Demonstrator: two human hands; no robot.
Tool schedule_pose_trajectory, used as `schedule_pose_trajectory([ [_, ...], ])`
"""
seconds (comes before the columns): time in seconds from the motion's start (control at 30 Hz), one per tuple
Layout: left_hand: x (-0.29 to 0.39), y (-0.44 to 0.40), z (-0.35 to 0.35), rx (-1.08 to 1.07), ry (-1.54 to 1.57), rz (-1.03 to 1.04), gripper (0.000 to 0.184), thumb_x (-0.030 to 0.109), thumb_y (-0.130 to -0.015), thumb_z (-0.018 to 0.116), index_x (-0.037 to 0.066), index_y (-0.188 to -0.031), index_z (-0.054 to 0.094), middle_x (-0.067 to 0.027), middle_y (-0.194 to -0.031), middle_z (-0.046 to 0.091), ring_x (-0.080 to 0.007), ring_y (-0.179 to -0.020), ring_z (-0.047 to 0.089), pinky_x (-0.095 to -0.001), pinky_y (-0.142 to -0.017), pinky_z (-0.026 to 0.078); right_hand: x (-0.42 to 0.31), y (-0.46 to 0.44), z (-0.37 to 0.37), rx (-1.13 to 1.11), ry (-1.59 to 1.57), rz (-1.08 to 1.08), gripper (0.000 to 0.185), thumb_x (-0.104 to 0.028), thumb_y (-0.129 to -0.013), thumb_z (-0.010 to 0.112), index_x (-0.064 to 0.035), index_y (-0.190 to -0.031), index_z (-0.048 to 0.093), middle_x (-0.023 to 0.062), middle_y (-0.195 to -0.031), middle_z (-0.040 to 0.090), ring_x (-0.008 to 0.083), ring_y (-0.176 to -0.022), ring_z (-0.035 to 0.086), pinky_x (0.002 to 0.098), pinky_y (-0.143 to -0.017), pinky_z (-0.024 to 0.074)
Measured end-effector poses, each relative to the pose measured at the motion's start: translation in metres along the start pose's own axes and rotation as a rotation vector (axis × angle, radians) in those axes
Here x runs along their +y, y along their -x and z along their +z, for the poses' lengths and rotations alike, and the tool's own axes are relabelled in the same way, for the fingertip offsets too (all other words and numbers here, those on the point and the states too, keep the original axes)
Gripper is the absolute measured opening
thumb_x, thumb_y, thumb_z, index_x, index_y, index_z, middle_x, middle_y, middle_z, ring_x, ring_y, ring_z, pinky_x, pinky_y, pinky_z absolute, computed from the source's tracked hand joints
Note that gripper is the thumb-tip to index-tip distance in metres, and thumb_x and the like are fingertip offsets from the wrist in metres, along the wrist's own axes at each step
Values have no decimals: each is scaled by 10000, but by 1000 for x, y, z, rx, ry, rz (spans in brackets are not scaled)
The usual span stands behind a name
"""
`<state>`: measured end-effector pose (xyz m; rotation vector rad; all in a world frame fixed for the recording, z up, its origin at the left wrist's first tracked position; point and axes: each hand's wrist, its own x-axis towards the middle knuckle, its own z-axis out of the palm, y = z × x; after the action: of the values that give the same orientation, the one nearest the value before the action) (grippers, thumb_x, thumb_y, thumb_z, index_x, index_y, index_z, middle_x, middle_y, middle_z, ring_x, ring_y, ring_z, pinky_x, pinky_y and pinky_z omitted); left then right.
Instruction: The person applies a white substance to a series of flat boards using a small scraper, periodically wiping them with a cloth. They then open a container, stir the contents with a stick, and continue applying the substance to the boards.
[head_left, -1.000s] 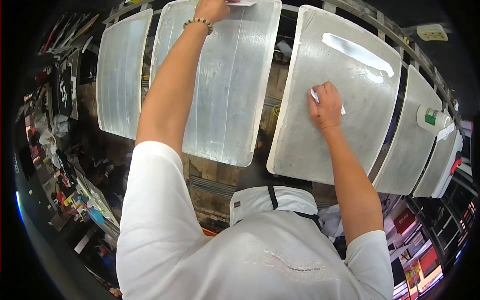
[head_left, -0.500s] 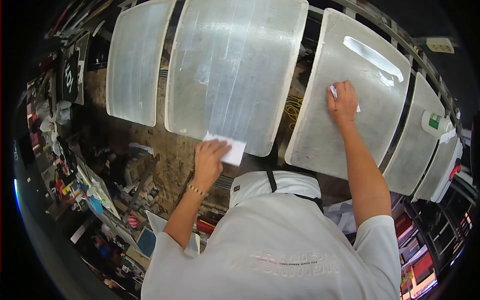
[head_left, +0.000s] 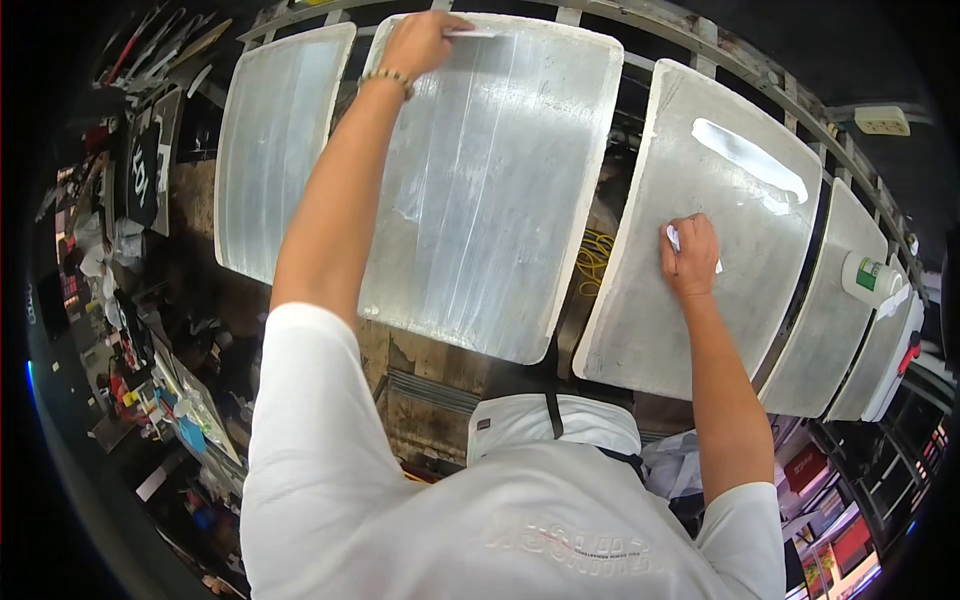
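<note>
My left hand [head_left: 418, 45] is closed on a flat white card [head_left: 472, 34] at the far edge of the middle grey board [head_left: 490, 220]. Pale lengthwise streaks run down that board's glossy, wet-looking surface. My right hand [head_left: 692, 256] rests on the grey board to the right [head_left: 650, 330], its fingers wrapped round a thin white piece [head_left: 673, 238] that shows at both sides of the fist. Whether this piece is card or folded paper I cannot tell. Beyond the right hand, a thick strip of white paste [head_left: 750, 160] lies on the same board.
Another streaked board [head_left: 280, 150] lies at the left. A white tub with a green label [head_left: 868, 278] lies on a narrower board [head_left: 835, 310] at the right. Yellow cord [head_left: 594, 262] hangs in the gap between boards. A metal rail [head_left: 660, 30] runs behind, and clutter fills the left side.
My left hand has swept from the near edge of the middle board to its far edge with the white card. My right hand keeps its grip on the right board; the view has shifted slightly.
</note>
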<state>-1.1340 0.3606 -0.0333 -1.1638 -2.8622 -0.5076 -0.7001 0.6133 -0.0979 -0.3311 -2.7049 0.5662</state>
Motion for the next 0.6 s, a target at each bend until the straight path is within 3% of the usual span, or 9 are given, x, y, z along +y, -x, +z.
schedule_pose_trajectory([
  [0.07,0,-16,3,-3,44,70,426,-57,-742,539,125,-1018,806,-192,-1037,745,-366,-998,709,-428,-899,562,-4,-2,0,8,-17,12,160,-133,-808,728,-79,-882,597,137,-855,524,362,-799,559,467,-675,440],
  [0.17,-6,-9,14,-30,140,-1,427,-59,-744,545,114,-1039,801,-181,-1051,748,-353,-1010,713,-414,-904,560,0,3,-1,-9,-27,27,164,-123,-801,728,-77,-889,598,140,-862,530,365,-807,562,461,-681,445],
  [0.23,-1,22,8,-106,5,26,473,-89,-734,530,98,-1087,782,-169,-1098,740,-354,-1048,698,-408,-942,544,-2,0,-2,-9,-21,25,179,-125,-795,733,-73,-903,601,145,-867,534,373,-819,567,463,-690,451],
  [0.33,8,120,-4,-108,100,100,519,-148,-706,514,83,-1089,779,-148,-1144,735,-354,-1061,690,-408,-975,527,5,2,3,8,-16,-2,180,-133,-804,737,-72,-908,602,148,-871,537,376,-821,571,472,-691,452],
  [0.4,3,209,1,18,80,191,477,-100,-682,615,106,-1079,780,-95,-1138,749,-307,-1032,688,-431,-966,521,3,2,4,10,-15,-5,171,-134,-816,734,-72,-906,602,147,-872,538,375,-820,571,472,-689,452],
  [0.43,22,254,-12,-61,95,61,583,-198,-678,543,97,-1125,773,-107,-1197,737,-311,-1139,671,-433,-1050,485,3,1,3,17,-7,-2,162,-135,-829,731,-72,-905,603,147,-873,539,375,-818,572,473,-687,452],
  [0.47,33,300,-15,-66,57,13,598,-190,-682,549,112,-1151,765,-104,-1210,733,-307,-1191,646,-436,-1079,456,2,1,2,15,-6,-14,162,-135,-829,731,-72,-905,603,147,-873,539,375,-818,572,473,-687,452],
  [0.6,72,445,-42,-119,42,-122,593,-145,-673,576,134,-1162,762,-68,-1222,728,-287,-1174,640,-469,-1070,438,-3,1,3,16,21,-10,141,-145,-865,715,-64,-901,606,149,-875,540,378,-815,570,469,-695,454],
])
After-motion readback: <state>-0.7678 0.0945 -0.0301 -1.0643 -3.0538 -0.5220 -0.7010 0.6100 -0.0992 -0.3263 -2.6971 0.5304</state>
